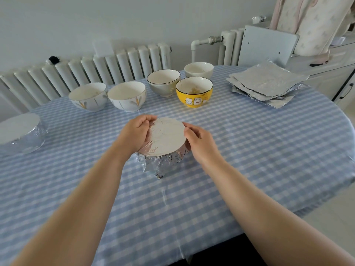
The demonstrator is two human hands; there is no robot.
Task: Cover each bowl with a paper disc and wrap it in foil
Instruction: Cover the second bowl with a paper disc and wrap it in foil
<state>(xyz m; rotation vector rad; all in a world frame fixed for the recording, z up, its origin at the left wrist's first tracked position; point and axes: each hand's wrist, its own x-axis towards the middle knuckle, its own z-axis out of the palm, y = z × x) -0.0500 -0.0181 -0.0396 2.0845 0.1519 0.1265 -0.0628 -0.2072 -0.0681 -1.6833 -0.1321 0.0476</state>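
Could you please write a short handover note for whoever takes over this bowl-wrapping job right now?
Left hand and right hand grip the rim of the centre bowl, pressing foil around its paper disc.
One wrapped bowl sits at the table's left edge.
Five open bowls wait at the back: two white, a grey, a yellow, a small white.
Foil sheets lie far right.
Left: finish this one, then cover and wrap the five.

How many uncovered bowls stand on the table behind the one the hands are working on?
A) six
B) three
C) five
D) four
C: five open bowls stand in a loose row toward the radiator: two white patterned ones, a grey one, a yellow one and a plain white one.
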